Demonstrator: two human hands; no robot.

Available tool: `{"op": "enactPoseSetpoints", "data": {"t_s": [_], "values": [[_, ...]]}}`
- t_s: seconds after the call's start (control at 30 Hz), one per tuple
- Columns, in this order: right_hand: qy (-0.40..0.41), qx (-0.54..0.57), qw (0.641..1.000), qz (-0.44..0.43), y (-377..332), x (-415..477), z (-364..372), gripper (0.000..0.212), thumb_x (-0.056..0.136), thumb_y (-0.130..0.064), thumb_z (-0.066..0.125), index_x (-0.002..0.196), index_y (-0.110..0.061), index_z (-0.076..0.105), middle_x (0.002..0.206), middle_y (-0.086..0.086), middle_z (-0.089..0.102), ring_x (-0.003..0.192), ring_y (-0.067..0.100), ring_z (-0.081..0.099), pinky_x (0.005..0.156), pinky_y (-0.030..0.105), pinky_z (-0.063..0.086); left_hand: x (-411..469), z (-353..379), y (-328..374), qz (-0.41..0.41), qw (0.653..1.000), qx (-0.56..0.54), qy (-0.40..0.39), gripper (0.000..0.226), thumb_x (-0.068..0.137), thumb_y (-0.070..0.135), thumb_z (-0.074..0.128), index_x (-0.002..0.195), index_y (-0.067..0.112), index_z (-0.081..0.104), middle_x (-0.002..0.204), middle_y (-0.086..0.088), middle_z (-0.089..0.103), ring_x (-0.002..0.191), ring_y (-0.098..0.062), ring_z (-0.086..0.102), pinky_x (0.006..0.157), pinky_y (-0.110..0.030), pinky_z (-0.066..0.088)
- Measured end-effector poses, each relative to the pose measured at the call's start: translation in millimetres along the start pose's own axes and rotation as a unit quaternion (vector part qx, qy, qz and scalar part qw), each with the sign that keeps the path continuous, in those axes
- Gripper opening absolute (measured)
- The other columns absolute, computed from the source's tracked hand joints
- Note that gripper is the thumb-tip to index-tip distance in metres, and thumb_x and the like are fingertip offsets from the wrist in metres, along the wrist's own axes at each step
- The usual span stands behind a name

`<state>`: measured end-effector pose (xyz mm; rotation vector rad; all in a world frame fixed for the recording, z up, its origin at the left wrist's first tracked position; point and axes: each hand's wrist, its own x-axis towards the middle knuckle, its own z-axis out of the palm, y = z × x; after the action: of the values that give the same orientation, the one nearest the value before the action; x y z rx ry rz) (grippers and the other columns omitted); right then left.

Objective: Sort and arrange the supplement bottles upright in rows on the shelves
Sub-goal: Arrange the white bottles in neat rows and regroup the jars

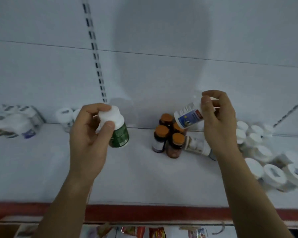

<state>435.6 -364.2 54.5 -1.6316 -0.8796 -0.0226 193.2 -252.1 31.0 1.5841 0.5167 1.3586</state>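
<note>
My left hand grips a green-labelled bottle by its white cap, holding it above the white shelf. In my right hand a white bottle with a blue and white label is pinched at its cap end and tilted, bottom toward the left. Below it stand several brown bottles with orange caps in a tight group. A white bottle with a beige label lies on its side just to their right, partly hidden by my right wrist.
Many white-capped bottles crowd the shelf's right end. Wrapped packs of white bottles lie at the far left, with two more white bottles near the back wall. A red strip edges the shelf front; packets show on the shelf below.
</note>
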Motion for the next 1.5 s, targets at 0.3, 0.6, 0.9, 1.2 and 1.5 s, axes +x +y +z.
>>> {"op": "enactPoseSetpoints", "data": {"t_s": [0.3, 0.6, 0.9, 1.2, 1.5], "values": [[-0.184, 0.098, 0.978, -0.001, -92.9, -56.0, 213.1, 0.009, 0.1, -0.02, 0.062, 0.108, -0.021, 0.065, 0.085, -0.01, 0.066, 0.066, 0.011, 0.062, 0.057, 0.027, 0.052, 12.6, -220.9, -10.4, -0.031, 0.992, 0.069, 0.102, 0.021, 0.087, 0.022, 0.06, 0.108, 0.021, 0.06, 0.106, 0.008, 0.066, 0.098, -0.009, 0.065, 0.08, -0.019, 0.052], [-0.337, -0.103, 0.935, -0.039, -114.6, -88.2, 359.9, 0.032, 0.091, -0.016, 0.065, 0.121, -0.029, 0.061, 0.113, 0.004, 0.059, 0.094, 0.024, 0.061, 0.078, 0.031, 0.044, -1.4, -342.5, -41.5, -0.093, 0.967, 0.152, 0.184, 0.028, 0.092, 0.0, 0.06, 0.104, 0.025, 0.06, 0.103, 0.006, 0.064, 0.093, -0.006, 0.062, 0.073, -0.012, 0.05], [-0.332, -0.253, 0.905, -0.089, -115.1, -81.1, 455.5, 0.028, 0.091, -0.008, 0.063, 0.117, -0.011, 0.051, 0.109, 0.015, 0.059, 0.099, 0.035, 0.056, 0.073, 0.032, 0.031, -2.9, -355.6, -72.8, -0.108, 0.957, 0.232, 0.133, 0.028, 0.084, 0.022, 0.066, 0.111, 0.028, 0.062, 0.111, 0.021, 0.064, 0.109, -0.006, 0.061, 0.087, -0.024, 0.052], [-0.227, -0.109, 0.965, -0.072, -104.7, -132.0, 397.1, 0.034, 0.082, 0.002, 0.065, 0.109, -0.018, 0.059, 0.111, 0.001, 0.052, 0.083, 0.015, 0.057, 0.076, 0.024, 0.045, 29.9, -333.7, -97.9, -0.122, 0.969, 0.215, 0.029, 0.03, 0.087, 0.01, 0.075, 0.11, 0.025, 0.064, 0.115, 0.013, 0.066, 0.107, -0.012, 0.064, 0.08, -0.032, 0.06], [-0.314, -0.062, 0.944, 0.076, -57.5, -153.9, 423.2, 0.054, 0.077, -0.031, 0.086, 0.122, -0.022, 0.058, 0.105, -0.003, 0.063, 0.072, 0.002, 0.063, 0.065, 0.014, 0.045, 35.9, -312.9, -125.9, -0.093, 0.97, 0.222, -0.016, 0.036, 0.087, 0.008, 0.077, 0.118, 0.022, 0.065, 0.12, 0.016, 0.063, 0.112, -0.008, 0.062, 0.086, -0.02, 0.055]]}}
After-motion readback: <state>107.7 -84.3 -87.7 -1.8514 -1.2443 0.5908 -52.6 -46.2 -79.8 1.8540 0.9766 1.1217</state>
